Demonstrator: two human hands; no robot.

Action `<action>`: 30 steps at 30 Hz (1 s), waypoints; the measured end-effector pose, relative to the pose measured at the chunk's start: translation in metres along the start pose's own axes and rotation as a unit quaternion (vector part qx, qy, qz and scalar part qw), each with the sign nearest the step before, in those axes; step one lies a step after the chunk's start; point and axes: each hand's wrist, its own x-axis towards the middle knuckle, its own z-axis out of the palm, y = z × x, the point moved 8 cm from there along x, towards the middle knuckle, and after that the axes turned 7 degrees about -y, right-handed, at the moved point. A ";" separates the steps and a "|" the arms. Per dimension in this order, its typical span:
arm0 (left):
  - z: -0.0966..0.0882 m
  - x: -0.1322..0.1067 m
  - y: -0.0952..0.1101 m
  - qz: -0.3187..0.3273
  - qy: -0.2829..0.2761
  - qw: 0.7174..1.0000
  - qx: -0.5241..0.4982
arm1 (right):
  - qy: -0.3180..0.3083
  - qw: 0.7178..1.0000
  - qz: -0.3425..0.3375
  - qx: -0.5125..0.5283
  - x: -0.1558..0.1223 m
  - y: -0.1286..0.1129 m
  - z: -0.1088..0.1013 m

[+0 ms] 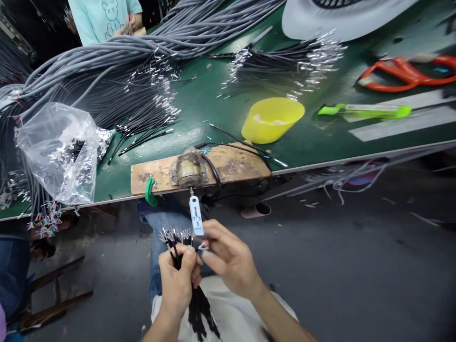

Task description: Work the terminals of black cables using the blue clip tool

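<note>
My left hand (178,280) is wrapped round a bundle of thin black cables (200,311), above my lap. Their stripped, silvery ends (175,235) fan out over my fingers, and the rest hangs down below. Close beside it, my right hand (228,259) has its thumb and fingertips around one cable's bare end (203,246), slightly blurred. Just above my right fingertips is a light-blue slotted plastic piece (196,216). It is fixed on the shaft of a small, worn motor (189,169), which is mounted on a wooden board (235,164) at the table edge.
On the green table (208,107) lie thick grey cables (117,50), black cable piles (278,61), a clear plastic bag (59,152), a yellow cup (272,119), orange-handled scissors (406,73) and a green highlighter (366,111). A green clamp (150,192) grips the board. Another person (107,19) sits across.
</note>
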 end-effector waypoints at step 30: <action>-0.014 0.006 0.055 0.120 -0.008 0.987 0.110 | 0.014 0.954 0.214 0.210 0.042 0.018 -0.001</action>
